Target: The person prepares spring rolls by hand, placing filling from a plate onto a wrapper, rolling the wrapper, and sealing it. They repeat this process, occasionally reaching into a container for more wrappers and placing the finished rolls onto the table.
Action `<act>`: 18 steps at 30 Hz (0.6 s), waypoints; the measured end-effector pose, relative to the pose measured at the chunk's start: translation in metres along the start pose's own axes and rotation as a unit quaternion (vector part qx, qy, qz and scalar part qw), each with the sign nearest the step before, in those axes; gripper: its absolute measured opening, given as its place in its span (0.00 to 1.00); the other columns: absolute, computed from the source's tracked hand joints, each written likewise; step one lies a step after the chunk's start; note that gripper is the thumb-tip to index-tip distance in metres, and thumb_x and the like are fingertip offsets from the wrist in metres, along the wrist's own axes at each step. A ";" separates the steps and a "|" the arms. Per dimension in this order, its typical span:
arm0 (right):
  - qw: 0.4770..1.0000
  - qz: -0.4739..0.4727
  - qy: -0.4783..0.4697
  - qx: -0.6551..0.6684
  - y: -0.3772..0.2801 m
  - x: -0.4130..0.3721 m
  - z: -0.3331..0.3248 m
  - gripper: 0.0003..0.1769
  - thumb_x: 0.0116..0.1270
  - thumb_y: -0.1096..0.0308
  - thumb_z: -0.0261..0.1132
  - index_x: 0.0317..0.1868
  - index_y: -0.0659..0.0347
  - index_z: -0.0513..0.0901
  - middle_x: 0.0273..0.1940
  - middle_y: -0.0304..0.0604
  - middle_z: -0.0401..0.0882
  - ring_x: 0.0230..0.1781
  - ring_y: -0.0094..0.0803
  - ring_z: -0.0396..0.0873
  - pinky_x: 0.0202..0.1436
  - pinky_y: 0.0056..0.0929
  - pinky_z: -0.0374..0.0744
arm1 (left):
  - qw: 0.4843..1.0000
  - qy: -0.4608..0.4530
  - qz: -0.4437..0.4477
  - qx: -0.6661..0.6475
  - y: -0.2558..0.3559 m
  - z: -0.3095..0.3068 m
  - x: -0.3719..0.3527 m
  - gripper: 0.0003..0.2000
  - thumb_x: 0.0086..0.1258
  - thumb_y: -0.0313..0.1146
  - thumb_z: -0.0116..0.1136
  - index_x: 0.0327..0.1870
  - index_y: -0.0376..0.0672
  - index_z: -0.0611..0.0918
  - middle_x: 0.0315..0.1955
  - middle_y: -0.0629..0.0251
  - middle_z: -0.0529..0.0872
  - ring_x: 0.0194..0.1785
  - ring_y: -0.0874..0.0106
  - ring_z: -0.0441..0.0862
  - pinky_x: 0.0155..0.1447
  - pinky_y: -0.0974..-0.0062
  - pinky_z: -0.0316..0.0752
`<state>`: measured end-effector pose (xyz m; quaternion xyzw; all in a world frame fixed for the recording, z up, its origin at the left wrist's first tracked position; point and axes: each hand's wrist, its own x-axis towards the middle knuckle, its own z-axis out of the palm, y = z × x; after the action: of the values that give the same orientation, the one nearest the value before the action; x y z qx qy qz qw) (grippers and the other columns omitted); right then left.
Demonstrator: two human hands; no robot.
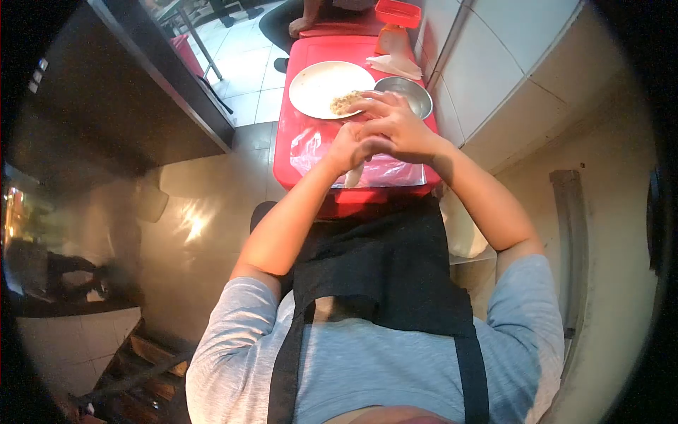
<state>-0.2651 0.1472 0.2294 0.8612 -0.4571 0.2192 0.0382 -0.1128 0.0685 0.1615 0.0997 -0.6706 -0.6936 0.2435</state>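
My left hand (344, 150) is closed around something pale whose lower end (354, 176) sticks out below the fingers. Over it lies my right hand (403, 131), touching it, with the fingers partly spread and reaching toward the plate; the other hand hides whatever it may touch. Behind both hands, a white oval plate (318, 85) carries a small heap of pale crumbly food (345, 104). A metal bowl (419, 98) stands right of the plate, partly behind my right hand. Clear plastic film (305, 150) covers the near part of the red lid (282, 160).
White folded sheets (395, 66) and an orange scale with a red tray (399, 13) are at the lid's far right. Another person's hand (299, 27) rests beyond the lid. A tiled wall (487, 53) rises on the right, a dark cabinet (106, 85) on the left.
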 end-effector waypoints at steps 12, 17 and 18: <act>0.987 0.033 0.152 0.037 0.000 -0.052 0.024 0.22 0.72 0.46 0.52 0.56 0.43 0.83 0.72 0.49 0.60 0.72 0.47 0.58 0.73 0.47 0.53 | 0.999 -0.023 0.000 -0.032 0.006 -0.013 -0.002 0.08 0.55 0.25 0.67 0.25 0.44 0.77 0.24 0.76 0.78 0.28 0.85 0.72 0.33 0.84 0.65; 0.992 0.020 0.122 0.000 0.002 -0.047 0.020 0.22 0.71 0.42 0.51 0.58 0.34 0.81 0.74 0.45 0.57 0.74 0.49 0.54 0.72 0.54 0.50 | 0.998 -0.036 -0.003 -0.060 0.002 -0.010 0.001 0.05 0.55 0.25 0.66 0.32 0.40 0.83 0.29 0.72 0.83 0.31 0.83 0.76 0.37 0.84 0.70; 0.993 0.016 0.117 -0.009 0.003 -0.045 0.017 0.22 0.70 0.41 0.52 0.58 0.33 0.81 0.74 0.45 0.57 0.74 0.50 0.54 0.71 0.56 0.50 | 0.997 -0.044 -0.002 -0.059 0.001 -0.012 0.002 0.06 0.55 0.26 0.66 0.33 0.39 0.84 0.30 0.72 0.84 0.32 0.83 0.77 0.38 0.84 0.71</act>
<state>-0.2831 0.1756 0.1948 0.8217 -0.4657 0.3143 0.0957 -0.1091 0.0569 0.1618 0.0555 -0.6381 -0.7364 0.2179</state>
